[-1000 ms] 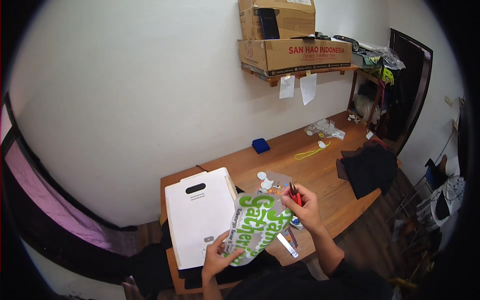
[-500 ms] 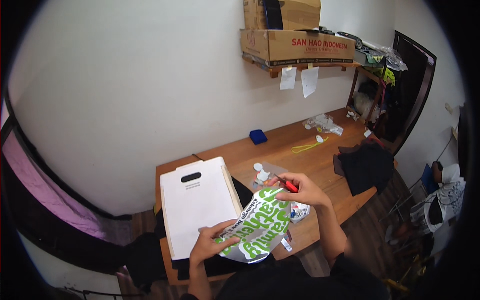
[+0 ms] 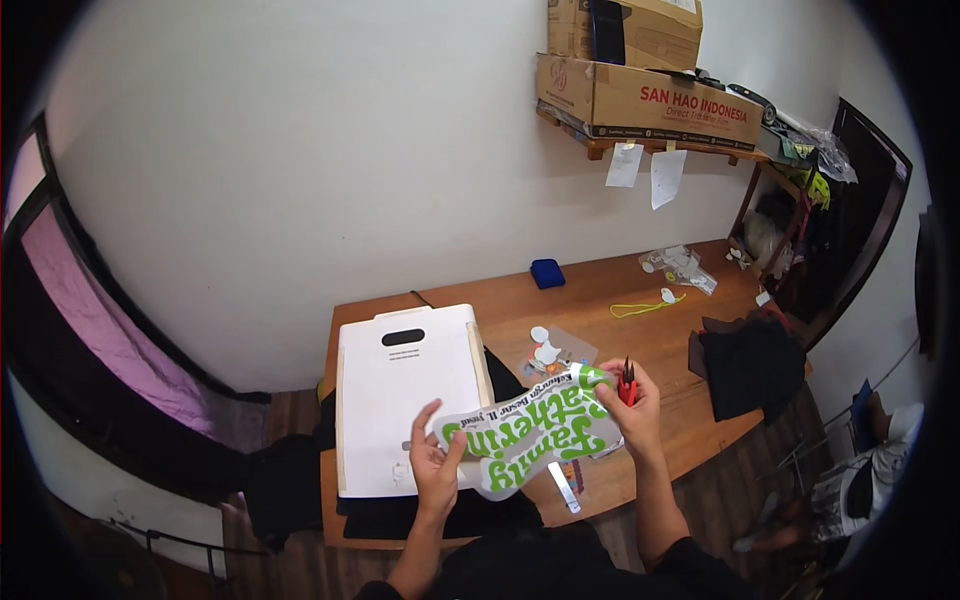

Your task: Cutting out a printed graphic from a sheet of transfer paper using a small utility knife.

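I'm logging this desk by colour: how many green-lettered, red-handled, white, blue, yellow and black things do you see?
Green-lettered sheet, between left hand and right hand: 1
Red-handled tool: 1
White board: 1
Blue box: 1
Yellow cord: 1
Black cloth: 1
Total: 6

Single head-worn fisheye view, looking steeply down from above, wooden desk (image 3: 640,330) mid-frame at arm's distance, wall filling the upper left, shelf (image 3: 650,150) upper right, straight edges bending toward the rim.

Green-lettered white sheet (image 3: 530,440), red-handled scissors (image 3: 627,380) (white board (image 3: 400,390) beside).
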Available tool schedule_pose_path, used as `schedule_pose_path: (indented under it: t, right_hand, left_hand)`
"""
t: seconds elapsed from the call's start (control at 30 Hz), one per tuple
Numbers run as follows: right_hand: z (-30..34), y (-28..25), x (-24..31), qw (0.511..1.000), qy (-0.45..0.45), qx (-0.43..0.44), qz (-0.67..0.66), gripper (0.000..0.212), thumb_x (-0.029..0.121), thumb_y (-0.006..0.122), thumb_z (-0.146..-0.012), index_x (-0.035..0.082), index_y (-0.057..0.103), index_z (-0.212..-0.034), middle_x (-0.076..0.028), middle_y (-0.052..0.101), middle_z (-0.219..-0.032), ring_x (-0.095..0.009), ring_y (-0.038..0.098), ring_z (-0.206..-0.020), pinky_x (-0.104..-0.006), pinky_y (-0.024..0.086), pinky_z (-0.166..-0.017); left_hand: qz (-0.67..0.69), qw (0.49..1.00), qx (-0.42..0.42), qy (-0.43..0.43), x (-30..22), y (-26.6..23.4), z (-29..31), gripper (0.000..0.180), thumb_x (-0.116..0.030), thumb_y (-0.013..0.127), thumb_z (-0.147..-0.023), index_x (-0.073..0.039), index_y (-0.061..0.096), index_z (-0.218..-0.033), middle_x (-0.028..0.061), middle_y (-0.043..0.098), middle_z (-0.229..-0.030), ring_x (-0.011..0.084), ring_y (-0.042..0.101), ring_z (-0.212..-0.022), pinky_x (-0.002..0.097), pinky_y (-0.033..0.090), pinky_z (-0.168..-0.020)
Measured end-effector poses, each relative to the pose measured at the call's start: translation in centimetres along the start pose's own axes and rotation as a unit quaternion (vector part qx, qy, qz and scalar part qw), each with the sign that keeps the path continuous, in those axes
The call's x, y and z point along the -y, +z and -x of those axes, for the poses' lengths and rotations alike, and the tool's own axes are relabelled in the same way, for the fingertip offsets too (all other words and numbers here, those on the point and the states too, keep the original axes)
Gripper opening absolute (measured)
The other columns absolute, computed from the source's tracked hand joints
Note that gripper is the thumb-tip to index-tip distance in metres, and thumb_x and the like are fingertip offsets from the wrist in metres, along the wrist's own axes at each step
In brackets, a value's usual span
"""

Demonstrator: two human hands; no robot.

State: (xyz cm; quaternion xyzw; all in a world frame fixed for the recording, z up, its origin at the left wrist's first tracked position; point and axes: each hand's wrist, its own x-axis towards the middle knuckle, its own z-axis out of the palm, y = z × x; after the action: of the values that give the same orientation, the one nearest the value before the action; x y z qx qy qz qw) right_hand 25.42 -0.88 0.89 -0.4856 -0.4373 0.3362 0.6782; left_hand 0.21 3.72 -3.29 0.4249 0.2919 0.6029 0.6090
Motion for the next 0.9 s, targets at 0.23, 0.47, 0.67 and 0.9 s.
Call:
schedule_pose_path:
  t: [0.23,0.47,0.67,0.9]
  right_hand:
    - [-0.5,-2.3,-0.2,0.986,-0.100,0.024,0.128,0.028,0.004,0.067,-0.076,0.001,0.055,-0.101,0.000,0.055,-0.094,-0.005,0.046,-0.074,-0.0176,0.036,-0.065]
    - [-0.4,1.0,1.9,0.936,-0.082,0.243,0.240,0.027,0.008,0.071,-0.072,0.001,0.063,-0.097,-0.012,0.066,-0.093,-0.021,0.064,-0.089,-0.0293,0.048,-0.076]
    - [0.2,-0.1,-0.6,0.928,-0.041,0.298,0.220,0.023,0.006,0.065,-0.077,0.001,0.061,-0.099,-0.012,0.066,-0.080,-0.020,0.065,-0.074,-0.0274,0.048,-0.065]
    - [1.9,-0.3,-0.4,0.929,0.058,0.345,0.124,0.019,0.008,0.062,-0.085,0.000,0.061,-0.102,-0.005,0.065,-0.086,-0.008,0.058,-0.078,-0.0224,0.045,-0.070]
  left_hand:
    - [-0.151,0.981,0.040,0.114,-0.5,0.0,-0.7,0.056,0.000,0.057,-0.086,-0.003,0.027,-0.134,0.0157,0.063,-0.091,0.0098,0.060,-0.065,0.0185,0.048,-0.053]
    - [-0.216,0.967,0.123,0.052,-0.7,0.2,0.0,0.055,0.001,0.062,-0.083,-0.002,0.035,-0.132,0.0138,0.067,-0.083,0.0070,0.059,-0.059,0.0167,0.044,-0.050]
    - [-0.144,0.986,0.079,-0.036,-0.2,1.1,0.6,0.047,-0.002,0.065,-0.082,0.003,0.045,-0.124,0.0097,0.066,-0.076,0.0077,0.060,-0.060,0.0169,0.045,-0.050]
    - [-0.098,0.989,0.058,-0.089,-0.4,1.2,2.0,0.021,-0.004,0.065,-0.083,0.008,0.060,-0.098,0.0079,0.066,-0.079,0.0084,0.062,-0.066,0.0187,0.051,-0.056]
